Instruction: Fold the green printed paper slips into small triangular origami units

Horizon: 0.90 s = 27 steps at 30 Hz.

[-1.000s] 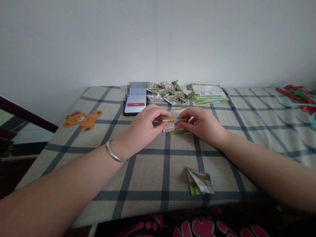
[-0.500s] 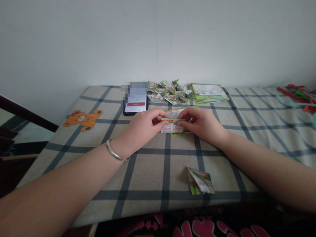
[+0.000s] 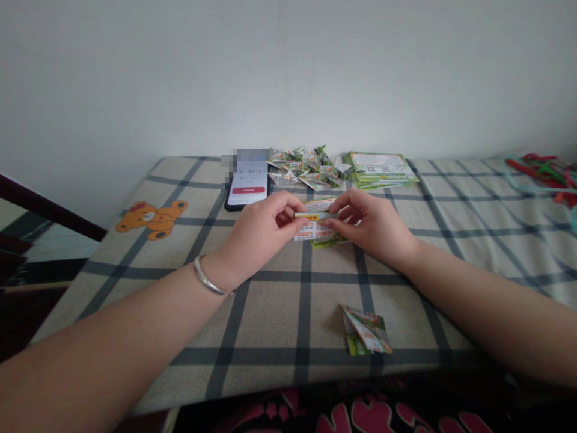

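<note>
Between my two hands is a printed paper card, white with a yellow strip and folded along its upper edge. My left hand pinches its left end between thumb and fingers, with a silver bangle on that wrist. At the right end, my right hand pinches the same fold. Under and behind it lies another green-edged printed sheet, mostly covered. A folded paper piece rests nearer to me on the checked cloth.
Several folded paper pieces lie heaped by the wall. Left of them is a phone showing a timer; right, a stack of printed sheets. A bear picture is at the left, red and green items at far right.
Both hands keep hold of the paper card. My left hand has shifted slightly left along the fold, and the fingers of both hands have lifted a little. The other papers have stayed put.
</note>
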Each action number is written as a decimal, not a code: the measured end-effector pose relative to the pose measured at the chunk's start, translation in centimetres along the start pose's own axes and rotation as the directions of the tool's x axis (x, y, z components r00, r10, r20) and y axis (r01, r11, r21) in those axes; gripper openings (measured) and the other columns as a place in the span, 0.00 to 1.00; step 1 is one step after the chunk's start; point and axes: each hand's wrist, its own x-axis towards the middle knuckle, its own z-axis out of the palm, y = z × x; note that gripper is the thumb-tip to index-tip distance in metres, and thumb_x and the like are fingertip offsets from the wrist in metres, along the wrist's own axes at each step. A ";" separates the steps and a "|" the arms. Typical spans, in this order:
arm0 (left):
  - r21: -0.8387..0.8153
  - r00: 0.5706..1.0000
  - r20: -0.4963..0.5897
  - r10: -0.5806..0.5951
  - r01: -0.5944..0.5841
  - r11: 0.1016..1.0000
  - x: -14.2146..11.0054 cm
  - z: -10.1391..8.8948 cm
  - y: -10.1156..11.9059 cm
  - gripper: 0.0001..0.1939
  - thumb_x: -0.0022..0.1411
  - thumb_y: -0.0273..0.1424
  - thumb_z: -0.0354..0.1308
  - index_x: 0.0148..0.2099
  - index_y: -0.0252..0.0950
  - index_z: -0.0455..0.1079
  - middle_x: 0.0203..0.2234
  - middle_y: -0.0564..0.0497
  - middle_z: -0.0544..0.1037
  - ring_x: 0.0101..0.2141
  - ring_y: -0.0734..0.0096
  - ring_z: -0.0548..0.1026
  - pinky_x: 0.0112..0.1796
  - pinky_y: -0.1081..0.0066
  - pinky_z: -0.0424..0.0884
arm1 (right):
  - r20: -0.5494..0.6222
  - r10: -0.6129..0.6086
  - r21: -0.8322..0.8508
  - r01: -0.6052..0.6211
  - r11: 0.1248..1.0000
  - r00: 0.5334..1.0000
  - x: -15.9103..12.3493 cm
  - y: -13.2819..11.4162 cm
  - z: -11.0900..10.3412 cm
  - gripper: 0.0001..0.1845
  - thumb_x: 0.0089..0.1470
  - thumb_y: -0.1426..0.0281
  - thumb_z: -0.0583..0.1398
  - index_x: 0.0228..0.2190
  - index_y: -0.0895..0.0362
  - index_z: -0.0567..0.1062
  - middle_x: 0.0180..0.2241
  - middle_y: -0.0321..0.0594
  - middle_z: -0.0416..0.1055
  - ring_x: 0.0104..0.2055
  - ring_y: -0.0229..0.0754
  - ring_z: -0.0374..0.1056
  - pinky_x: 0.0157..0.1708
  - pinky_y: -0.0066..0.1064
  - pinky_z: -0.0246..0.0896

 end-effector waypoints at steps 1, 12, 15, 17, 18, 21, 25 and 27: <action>0.004 1.000 -0.001 0.003 -0.003 1.000 0.0 0.0 0.0 0.04 0.59 0.26 0.61 0.38 0.36 0.71 0.30 0.55 0.77 0.28 0.77 0.74 0.31 0.75 0.70 | 0.004 0.008 0.006 -0.008 1.000 1.000 0.0 0.0 0.0 0.10 0.50 0.65 0.66 0.31 0.55 0.71 0.26 0.34 0.72 0.25 0.35 0.68 0.23 0.27 0.61; 0.001 0.999 0.014 0.034 -0.034 0.999 0.0 0.1 -0.4 0.04 0.60 0.30 0.60 0.38 0.36 0.70 0.31 0.53 0.78 0.29 0.75 0.76 0.32 0.73 0.72 | 0.041 0.040 0.077 -0.043 0.996 0.998 0.4 0.1 0.1 0.07 0.51 0.67 0.64 0.27 0.55 0.71 0.24 0.33 0.71 0.22 0.33 0.60 0.23 0.27 0.55; 0.012 0.999 0.021 0.029 -0.029 1.000 0.0 0.1 -0.3 0.05 0.61 0.32 0.59 0.39 0.36 0.71 0.31 0.52 0.79 0.29 0.74 0.76 0.32 0.73 0.73 | 0.025 0.041 0.073 -0.043 0.996 0.999 0.3 0.1 0.1 0.07 0.51 0.68 0.63 0.27 0.55 0.70 0.24 0.33 0.70 0.22 0.33 0.59 0.23 0.27 0.54; 0.001 0.999 0.029 0.022 -0.022 1.000 0.0 0.1 -0.4 0.06 0.62 0.33 0.59 0.39 0.36 0.71 0.32 0.52 0.80 0.30 0.74 0.77 0.33 0.73 0.74 | 0.017 0.038 0.071 -0.039 0.997 0.999 0.3 0.2 0.1 0.06 0.52 0.68 0.63 0.27 0.55 0.70 0.24 0.33 0.70 0.22 0.33 0.60 0.23 0.27 0.54; -0.011 0.999 0.033 0.015 -0.015 1.000 0.0 0.1 -0.4 0.06 0.62 0.33 0.59 0.40 0.36 0.71 0.32 0.52 0.80 0.31 0.73 0.78 0.34 0.73 0.74 | 0.013 0.033 0.067 -0.034 0.997 0.999 0.3 0.3 0.1 0.06 0.52 0.68 0.63 0.27 0.55 0.70 0.24 0.33 0.70 0.22 0.33 0.60 0.23 0.27 0.54; -0.067 0.998 0.046 -0.032 0.035 0.997 0.0 0.2 -0.5 0.06 0.63 0.32 0.59 0.41 0.37 0.71 0.33 0.52 0.80 0.33 0.72 0.79 0.36 0.73 0.75 | 0.005 0.010 0.045 -0.011 0.999 1.000 0.3 0.4 0.1 0.06 0.52 0.69 0.63 0.28 0.55 0.70 0.24 0.33 0.69 0.23 0.33 0.59 0.23 0.27 0.54; -0.094 0.996 0.056 -0.066 0.071 0.993 0.0 0.2 -0.5 0.05 0.62 0.31 0.60 0.41 0.37 0.71 0.33 0.52 0.80 0.33 0.73 0.79 0.35 0.74 0.76 | 0.013 -0.008 0.037 0.007 0.999 1.000 0.2 0.3 0.0 0.06 0.52 0.70 0.63 0.27 0.55 0.70 0.24 0.32 0.69 0.23 0.33 0.59 0.23 0.27 0.54; -0.083 0.997 0.051 -0.058 0.062 0.995 0.0 0.2 -0.4 0.04 0.62 0.30 0.60 0.40 0.36 0.71 0.33 0.53 0.80 0.32 0.74 0.79 0.35 0.74 0.76 | 0.017 0.001 0.046 -0.002 0.999 1.000 0.3 0.3 0.0 0.06 0.52 0.69 0.63 0.27 0.55 0.70 0.23 0.32 0.69 0.23 0.33 0.59 0.23 0.27 0.54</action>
